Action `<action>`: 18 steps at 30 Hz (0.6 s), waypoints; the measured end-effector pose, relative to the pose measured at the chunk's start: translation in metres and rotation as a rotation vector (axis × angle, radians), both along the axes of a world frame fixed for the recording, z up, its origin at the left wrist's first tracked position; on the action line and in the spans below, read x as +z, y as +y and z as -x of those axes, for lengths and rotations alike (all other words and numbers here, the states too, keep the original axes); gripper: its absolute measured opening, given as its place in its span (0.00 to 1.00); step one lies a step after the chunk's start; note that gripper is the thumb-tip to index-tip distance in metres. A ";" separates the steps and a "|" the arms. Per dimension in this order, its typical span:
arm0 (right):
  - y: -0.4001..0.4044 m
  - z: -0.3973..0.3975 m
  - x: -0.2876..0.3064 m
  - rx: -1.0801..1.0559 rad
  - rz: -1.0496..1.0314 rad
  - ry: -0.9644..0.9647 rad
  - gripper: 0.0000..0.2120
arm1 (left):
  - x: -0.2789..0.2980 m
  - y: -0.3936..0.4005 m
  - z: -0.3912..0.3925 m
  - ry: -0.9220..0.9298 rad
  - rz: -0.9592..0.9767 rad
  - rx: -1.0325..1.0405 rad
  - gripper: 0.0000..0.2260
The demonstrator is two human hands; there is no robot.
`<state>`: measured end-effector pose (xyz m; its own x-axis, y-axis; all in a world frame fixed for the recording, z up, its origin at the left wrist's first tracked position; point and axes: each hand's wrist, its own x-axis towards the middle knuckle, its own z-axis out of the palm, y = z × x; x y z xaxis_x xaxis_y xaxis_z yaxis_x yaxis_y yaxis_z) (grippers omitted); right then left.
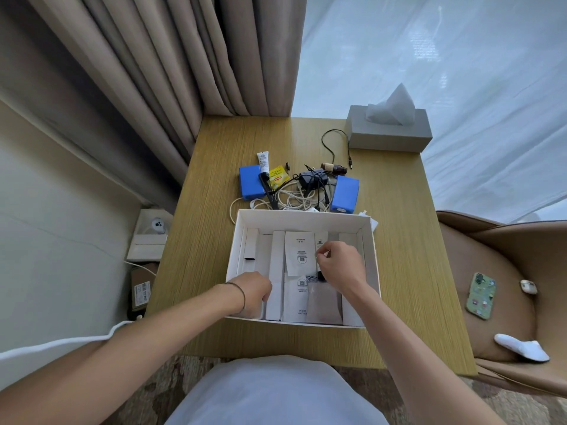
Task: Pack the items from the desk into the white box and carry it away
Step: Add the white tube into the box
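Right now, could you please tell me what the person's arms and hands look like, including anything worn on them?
Both forearms are bare, with no sleeves in view. The left hand has a thin dark band around its wrist, like a hair tie or cord bracelet. The right hand and its wrist carry nothing: no watch, bracelet or glove. No rings show on the fingers of either hand.

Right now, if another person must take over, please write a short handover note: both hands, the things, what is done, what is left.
Left hand: inside the white box at its left side; grip unclear.
Right hand: fingers pinch a small white tube in the box.
Done: white packets lie in the box.
Left on the desk: two blue boxes, cables, comb, cream tube, yellow packet, brown bottle. Then carry the box away.
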<state>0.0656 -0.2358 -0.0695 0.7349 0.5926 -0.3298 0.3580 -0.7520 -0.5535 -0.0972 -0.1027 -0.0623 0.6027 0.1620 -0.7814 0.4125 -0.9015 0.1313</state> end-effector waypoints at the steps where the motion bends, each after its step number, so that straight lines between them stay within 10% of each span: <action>1: 0.000 0.000 0.000 0.007 -0.003 0.004 0.11 | 0.001 0.001 0.000 -0.001 0.001 -0.004 0.20; 8: 0.006 -0.002 0.008 0.013 -0.057 0.015 0.09 | 0.004 -0.004 0.005 -0.066 -0.003 0.028 0.17; 18: 0.038 -0.037 0.049 0.013 -0.191 -0.039 0.09 | 0.043 0.004 -0.027 -0.774 0.081 0.303 0.09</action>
<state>0.1030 -0.1982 -0.0209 0.7370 0.6510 -0.1817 0.3911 -0.6300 -0.6710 -0.0704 -0.0990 -0.0188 0.9134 0.3648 -0.1809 0.4024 -0.7412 0.5373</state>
